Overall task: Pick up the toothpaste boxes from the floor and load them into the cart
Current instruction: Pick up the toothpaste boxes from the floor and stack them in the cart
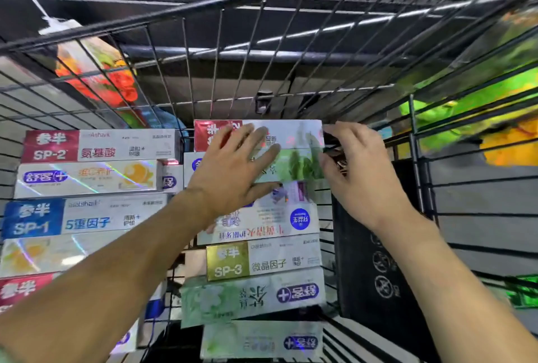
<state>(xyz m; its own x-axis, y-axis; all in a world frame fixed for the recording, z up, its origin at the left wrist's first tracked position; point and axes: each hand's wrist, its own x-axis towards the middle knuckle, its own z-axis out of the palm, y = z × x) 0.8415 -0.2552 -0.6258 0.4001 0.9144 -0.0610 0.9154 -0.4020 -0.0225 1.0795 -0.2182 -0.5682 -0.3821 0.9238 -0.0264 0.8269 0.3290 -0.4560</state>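
Toothpaste boxes (87,179) lay stacked flat in two columns inside the wire cart (203,42). The left hand (233,170) pressed down on the right column with a spread, flat grip, fingers straight. The right hand (358,170) pinched the end of the green box (300,164) near the top.

cart (291,42): black wire; SP-2 box (99,145): red-white; SP-1 box (81,217): blue-white; SP-3 box (262,260): gold-white
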